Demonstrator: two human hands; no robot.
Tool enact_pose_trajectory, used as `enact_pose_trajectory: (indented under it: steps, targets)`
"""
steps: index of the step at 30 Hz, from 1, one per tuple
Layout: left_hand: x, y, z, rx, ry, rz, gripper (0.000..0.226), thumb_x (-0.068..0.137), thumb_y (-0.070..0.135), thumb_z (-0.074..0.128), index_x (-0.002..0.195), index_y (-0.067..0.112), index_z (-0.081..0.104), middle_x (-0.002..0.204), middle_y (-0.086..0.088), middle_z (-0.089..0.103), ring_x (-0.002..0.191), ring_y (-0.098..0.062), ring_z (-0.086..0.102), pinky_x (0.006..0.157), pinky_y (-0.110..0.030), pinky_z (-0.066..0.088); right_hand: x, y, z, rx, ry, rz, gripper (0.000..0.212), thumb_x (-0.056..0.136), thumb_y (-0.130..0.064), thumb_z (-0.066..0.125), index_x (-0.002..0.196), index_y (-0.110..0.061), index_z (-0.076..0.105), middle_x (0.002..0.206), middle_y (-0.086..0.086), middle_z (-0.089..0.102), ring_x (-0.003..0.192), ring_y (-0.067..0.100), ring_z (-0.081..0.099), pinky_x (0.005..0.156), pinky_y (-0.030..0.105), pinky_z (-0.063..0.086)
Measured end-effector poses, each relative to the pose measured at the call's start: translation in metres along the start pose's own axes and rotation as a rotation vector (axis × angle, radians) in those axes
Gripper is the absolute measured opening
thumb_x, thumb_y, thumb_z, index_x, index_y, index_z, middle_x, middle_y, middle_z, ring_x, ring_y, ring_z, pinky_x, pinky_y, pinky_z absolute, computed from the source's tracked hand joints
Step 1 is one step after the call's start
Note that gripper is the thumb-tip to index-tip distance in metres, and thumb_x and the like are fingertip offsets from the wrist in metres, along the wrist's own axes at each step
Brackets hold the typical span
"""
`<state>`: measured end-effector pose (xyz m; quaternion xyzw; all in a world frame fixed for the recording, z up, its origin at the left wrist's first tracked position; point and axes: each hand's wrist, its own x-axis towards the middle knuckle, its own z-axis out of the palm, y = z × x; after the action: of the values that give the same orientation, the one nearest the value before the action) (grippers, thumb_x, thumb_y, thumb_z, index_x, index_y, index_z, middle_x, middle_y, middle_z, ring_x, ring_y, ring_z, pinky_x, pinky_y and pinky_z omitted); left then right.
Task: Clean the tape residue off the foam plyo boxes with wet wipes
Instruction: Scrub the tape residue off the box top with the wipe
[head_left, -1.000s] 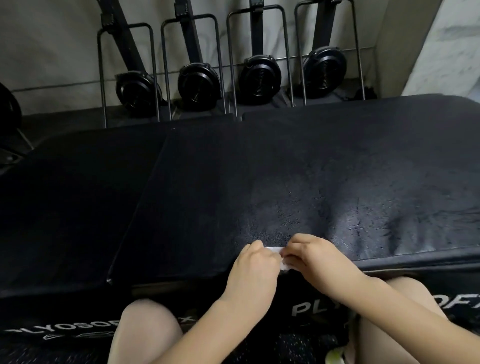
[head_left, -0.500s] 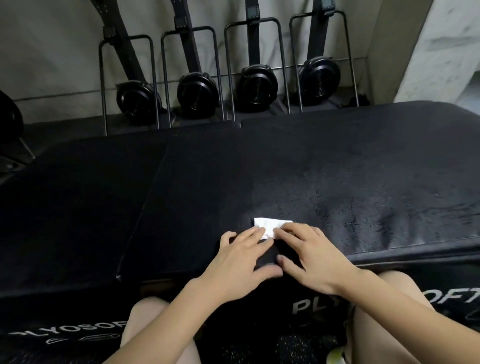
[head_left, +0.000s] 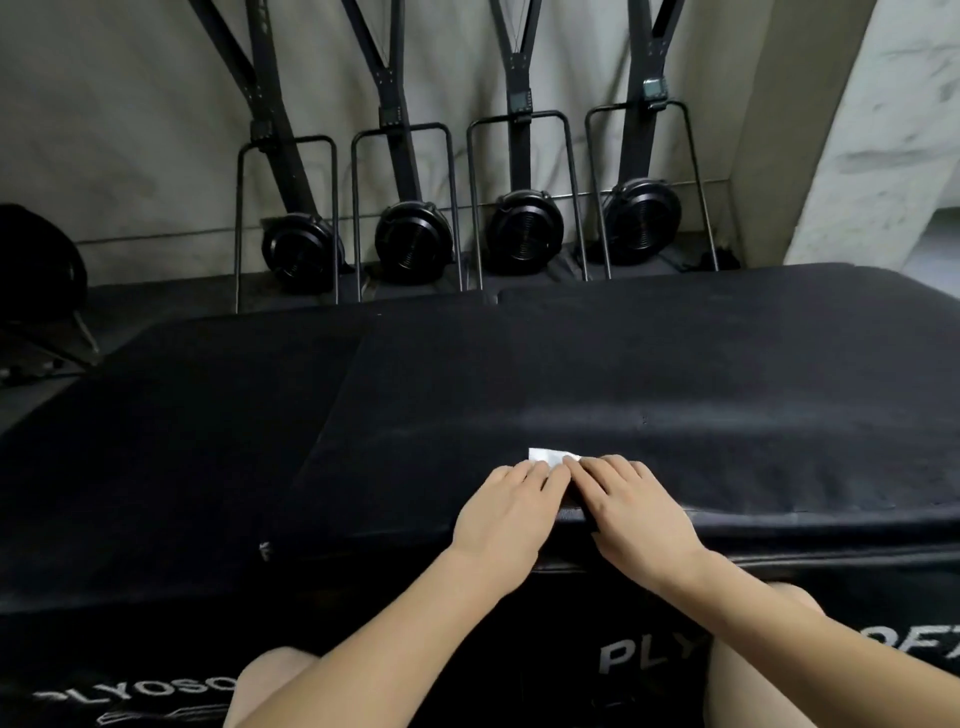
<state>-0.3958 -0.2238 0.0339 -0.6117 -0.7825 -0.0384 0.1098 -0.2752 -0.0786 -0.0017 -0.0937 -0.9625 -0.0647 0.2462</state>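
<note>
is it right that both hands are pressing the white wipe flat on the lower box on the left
Not quite. The head view shows both the left hand and right hand pressing the white wipe flat on the taller box on the right, not the lower one.

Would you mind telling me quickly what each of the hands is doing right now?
Left hand: open, straight fingers pressing the wet wipe onto the plyo box.
Right hand: open, fingers flat on the same wipe.

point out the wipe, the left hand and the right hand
wipe (head_left: 548, 455), head view, on its white part showing beyond the fingertips
left hand (head_left: 511, 506), head view, on the back of the hand
right hand (head_left: 636, 506), head view, on the back of the hand
</note>
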Motion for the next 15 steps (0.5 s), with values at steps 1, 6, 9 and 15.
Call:
enact_pose_trajectory:
  steps: [1,6,9,15]
  targets:
    - [0.002,-0.002,-0.008,-0.022,0.033,-0.006,0.074,0.074,-0.001,0.064,0.141,0.016,0.037,0.122,0.003,0.055,0.113,-0.017,0.053,0.099,-0.033,0.041,0.005,0.001,-0.006,-0.011,0.027,-0.008,0.074,0.059,-0.002,0.069,0.132,-0.003,0.059,0.116,0.004,0.064,0.096,0.029,0.061,0.077,0.037,0.053]
    - [0.007,-0.011,-0.053,-0.096,0.167,-0.034,0.067,0.073,-0.008,0.059,0.131,0.021,0.041,0.109,0.006,0.061,0.095,-0.017,0.056,0.091,-0.031,0.047,0.032,-0.001,-0.044,-0.006,0.141,-0.020,0.070,0.059,0.004,0.063,0.129,-0.006,0.059,0.109,0.003,0.064,0.085,0.028,0.053,0.074,0.036,0.047]
    - [-0.009,-0.034,-0.075,-0.140,0.208,-0.107,0.070,0.076,-0.007,0.054,0.133,0.029,0.036,0.106,0.012,0.059,0.090,-0.015,0.053,0.075,-0.030,0.051,0.054,-0.023,-0.059,0.034,0.169,-0.064,0.065,0.066,0.001,0.058,0.131,-0.004,0.060,0.111,0.004,0.065,0.083,0.028,0.052,0.074,0.037,0.047]
    - [-0.093,-0.057,-0.065,-0.181,0.178,-0.125,0.064,0.084,0.004,0.053,0.138,0.032,0.034,0.121,0.017,0.054,0.100,-0.007,0.052,0.084,-0.023,0.049,0.042,-0.097,-0.050,0.149,0.146,-0.184,0.055,0.078,-0.011,0.045,0.131,-0.005,0.060,0.110,0.004,0.064,0.084,0.025,0.053,0.077,0.036,0.047]
